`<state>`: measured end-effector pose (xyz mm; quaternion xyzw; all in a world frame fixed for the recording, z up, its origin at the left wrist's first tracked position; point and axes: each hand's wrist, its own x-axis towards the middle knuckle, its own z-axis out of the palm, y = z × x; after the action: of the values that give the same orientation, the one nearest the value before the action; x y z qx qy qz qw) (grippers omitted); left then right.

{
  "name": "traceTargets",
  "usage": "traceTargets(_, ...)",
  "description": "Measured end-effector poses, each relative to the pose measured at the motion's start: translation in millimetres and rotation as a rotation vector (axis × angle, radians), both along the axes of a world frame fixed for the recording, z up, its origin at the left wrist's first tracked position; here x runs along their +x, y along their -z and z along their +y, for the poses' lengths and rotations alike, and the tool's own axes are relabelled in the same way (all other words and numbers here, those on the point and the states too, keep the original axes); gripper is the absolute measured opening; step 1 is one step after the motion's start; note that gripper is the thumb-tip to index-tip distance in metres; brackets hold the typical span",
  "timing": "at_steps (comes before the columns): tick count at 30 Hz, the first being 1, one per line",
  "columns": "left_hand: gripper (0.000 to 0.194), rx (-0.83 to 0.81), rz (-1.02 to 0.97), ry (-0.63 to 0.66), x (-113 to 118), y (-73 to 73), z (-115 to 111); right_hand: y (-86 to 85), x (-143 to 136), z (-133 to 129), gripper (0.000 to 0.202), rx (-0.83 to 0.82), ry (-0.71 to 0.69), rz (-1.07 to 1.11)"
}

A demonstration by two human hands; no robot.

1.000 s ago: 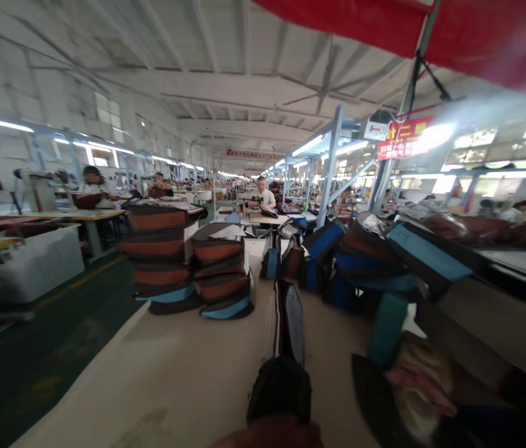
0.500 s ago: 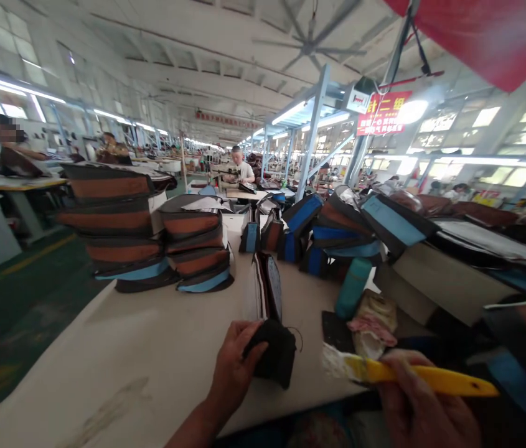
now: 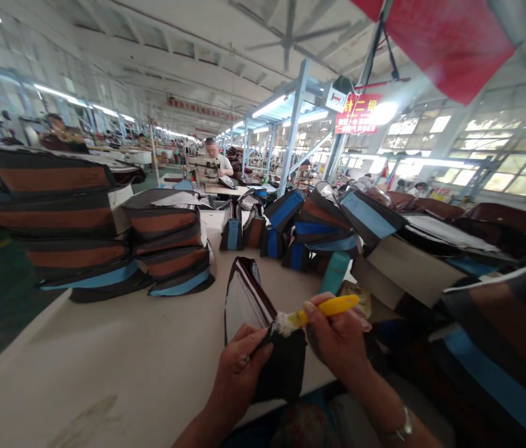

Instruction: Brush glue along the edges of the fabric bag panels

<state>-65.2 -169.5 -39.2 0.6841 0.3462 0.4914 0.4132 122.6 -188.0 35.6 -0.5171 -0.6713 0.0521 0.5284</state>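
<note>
**A:** In the head view, what is hard to make out?

**B:** The lower end of the small black fabric piece (image 3: 284,367) drops past the edge of the pale worktable (image 3: 141,367), so its full shape is hidden. The white bristle tip of the yellow-handled brush (image 3: 321,310) is blurred where it meets the fabric's top edge. Both forearms are cut off at the bottom of the frame. The teal cylinder (image 3: 335,272) behind the brush is half covered by it and the hand.

**A:** And the hands?

**B:** The left hand (image 3: 239,364) is closed around the left side of the black piece, thumb on its front face, holding it upright just above the near table edge. The right hand (image 3: 337,339) is clenched around the brush handle, bristles touching the top of the black piece.

**A:** What lies about them?

**B:** Just behind stands a dark upright bag panel with a white lining (image 3: 244,298). Further back are stacks of brown-and-black striped bags (image 3: 80,230) to the left, and blue-and-black ones (image 3: 323,224) to the right.
</note>
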Motion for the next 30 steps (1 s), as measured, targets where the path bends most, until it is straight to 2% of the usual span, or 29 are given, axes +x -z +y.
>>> traceTargets(3,0.020,-0.023,0.013,0.025,3,1.0,0,-5.6,6,-7,0.018,0.036,0.064,0.000)
traceTargets(6,0.019,-0.041,0.015,0.036,6,0.0,-1,-7.2,1,-9,0.014,0.056,-0.043,-0.008)
traceTargets(9,0.020,-0.060,0.011,0.027,5,-1.5,-1,-3.7,-1,-6,0.012,0.127,-0.138,-0.191)
traceTargets(11,0.021,-0.064,0.025,0.028,2,-2.3,-1,-1.4,3,-5,0.009,0.200,-0.131,-0.289)
traceTargets(14,0.021,-0.060,0.041,0.033,-1,-4.0,-1,0.2,11,-12,0.008,0.274,-0.112,-0.296)
traceTargets(16,0.020,-0.063,0.030,0.026,0,-5.0,-1,1.3,16,-18,0.009,0.266,-0.186,-0.299)
traceTargets(19,0.020,-0.064,0.007,0.007,3,-4.6,0,2.8,27,-26,0.012,0.190,-0.330,-0.414)
traceTargets(22,0.019,-0.058,0.009,-0.003,6,-2.2,1,1.3,41,-33,0.013,0.171,-0.298,-0.524)
traceTargets(26,0.019,-0.054,0.031,0.003,9,-1.0,2,1.2,47,-38,0.017,0.232,-0.209,-0.426)
traceTargets(30,0.019,-0.014,0.068,-0.019,11,-0.6,2,14.9,45,-34,0.018,0.223,-0.308,-0.394)
